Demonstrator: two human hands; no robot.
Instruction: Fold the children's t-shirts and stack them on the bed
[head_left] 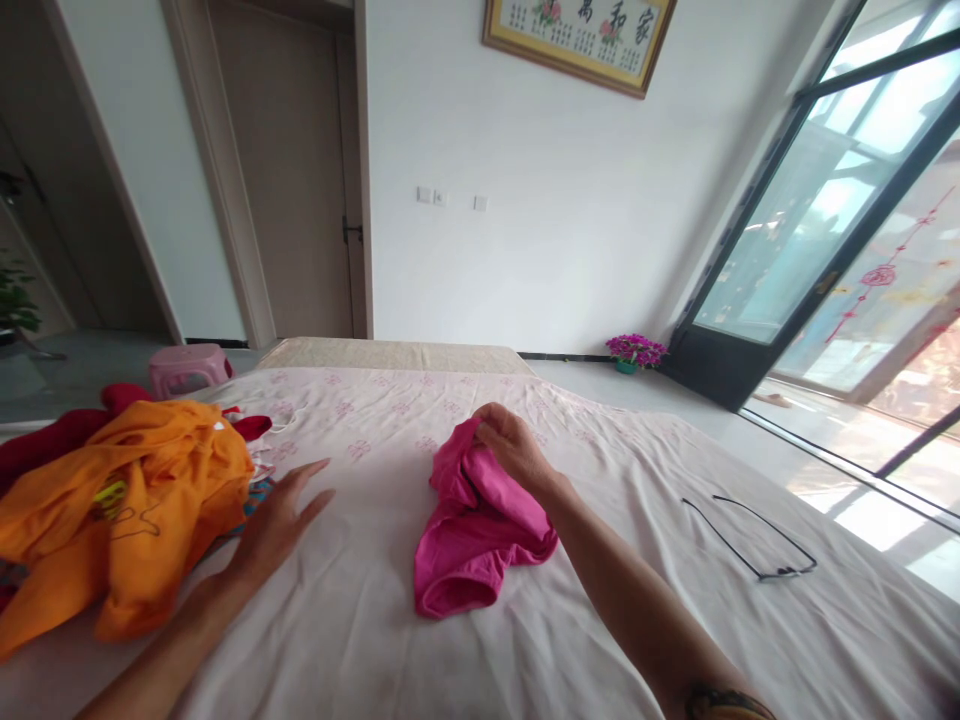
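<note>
A crumpled bright pink garment, its exact kind unclear, lies on the pale sheet in front of me. My right hand pinches its upper edge and lifts that part a little, while the lower end with a round opening rests on the sheet. To the left, my left hand is empty, its thumb and fingers apart, beside a heap of clothes. An orange garment lies on top of that heap, with a dark red piece behind it.
Black-framed glasses lie on the sheet at the right. A pink plastic stool stands past the far left edge. Purple flowers in a green pot stand by the wall, near a glass door.
</note>
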